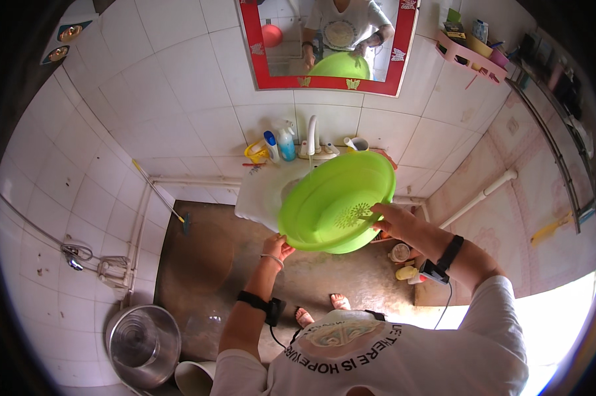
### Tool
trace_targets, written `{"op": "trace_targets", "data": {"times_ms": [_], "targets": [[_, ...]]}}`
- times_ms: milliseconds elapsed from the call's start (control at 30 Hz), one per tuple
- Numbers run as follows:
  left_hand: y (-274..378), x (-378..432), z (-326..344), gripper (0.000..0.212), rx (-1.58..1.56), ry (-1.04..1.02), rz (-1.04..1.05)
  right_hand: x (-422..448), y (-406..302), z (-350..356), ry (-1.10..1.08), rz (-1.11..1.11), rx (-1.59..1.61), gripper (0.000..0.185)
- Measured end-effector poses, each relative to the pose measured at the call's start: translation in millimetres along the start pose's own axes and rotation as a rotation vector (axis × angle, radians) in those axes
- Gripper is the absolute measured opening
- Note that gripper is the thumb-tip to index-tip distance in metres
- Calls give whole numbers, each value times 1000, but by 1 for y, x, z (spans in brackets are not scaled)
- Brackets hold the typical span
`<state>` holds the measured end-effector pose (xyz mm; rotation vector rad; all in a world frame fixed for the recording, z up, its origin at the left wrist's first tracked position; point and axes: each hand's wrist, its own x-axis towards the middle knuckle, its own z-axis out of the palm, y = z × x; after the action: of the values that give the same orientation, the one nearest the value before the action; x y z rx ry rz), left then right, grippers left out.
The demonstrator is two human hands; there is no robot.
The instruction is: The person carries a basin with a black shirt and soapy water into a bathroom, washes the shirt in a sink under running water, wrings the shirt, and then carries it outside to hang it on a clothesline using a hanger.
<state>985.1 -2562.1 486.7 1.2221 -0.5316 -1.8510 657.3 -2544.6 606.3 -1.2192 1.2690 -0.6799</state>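
Note:
A large lime-green plastic basin (310,200) is tilted over the white washbasin (255,195), its inside facing up towards me. My left hand (277,247) grips its rim at the lower left. On the right side, my right hand (394,219) holds the rim with the thumb and fingers. A flower-like pattern of dots (355,215) marks the basin's floor. From the white faucet (311,133) a thin stream of water falls at the basin's far edge. The basin hides much of the washbasin.
Behind the washbasin stand a blue spray bottle (286,144), a yellow plastic basket (256,151) and a cup (359,144). A red-framed mirror (327,85) hangs above. A squeegee (185,222) leans at the left wall. Metal basins (144,341) stand lower left; jars (400,252) sit on the right floor.

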Motion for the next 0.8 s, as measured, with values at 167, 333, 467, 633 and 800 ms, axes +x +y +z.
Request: {"op": "trace_targets", "data": {"times_ms": [167, 333, 467, 633, 800], "targets": [[-16, 3, 1, 20, 143, 24, -93, -20, -20, 31, 295, 224, 526, 34], [-18, 0, 14, 20, 244, 73, -135, -29, 23, 30, 292, 168, 272, 34], [-27, 3, 7, 19, 255, 90, -125, -42, 42, 37, 446, 126, 359, 31], [-26, 4, -6, 20, 283, 74, -15, -31, 108, 17, 380, 141, 663, 31], [23, -37, 1, 25, 289, 93, 262, -11, 156, 41, 218, 90, 782, 33]]}}
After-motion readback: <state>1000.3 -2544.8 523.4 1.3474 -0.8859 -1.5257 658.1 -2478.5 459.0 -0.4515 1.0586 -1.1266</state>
